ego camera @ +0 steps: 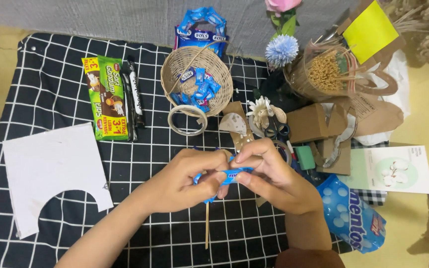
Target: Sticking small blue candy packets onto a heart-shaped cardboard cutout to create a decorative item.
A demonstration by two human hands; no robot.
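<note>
Left hand (187,181): one, fingers pinched on the left end of the small blue candy roll (229,175).
Right hand (269,173): one, thumb and fingers pinched on the right end of the same roll.
Small blue candy roll: one, held between both hands just above the black cloth with a white grid (50,79), over a thin wooden stick (207,226).
Thin wooden stick: one, lying upright in view below the hands.
Round woven wicker basket (175,67): one, behind the hands, holding several blue-wrapped sweets; exact number cannot be told.
Ring of pale tape (188,120): one, touching the basket's front.
Green snack packet (105,97): one, left of the basket, with black packets just beside it; their number is unclear.
White cut card sheet (45,166): one, far left.
Large blue sweet bag (351,216): one, right of the right hand.
Scissors (275,128): one pair, behind the right hand.
</note>
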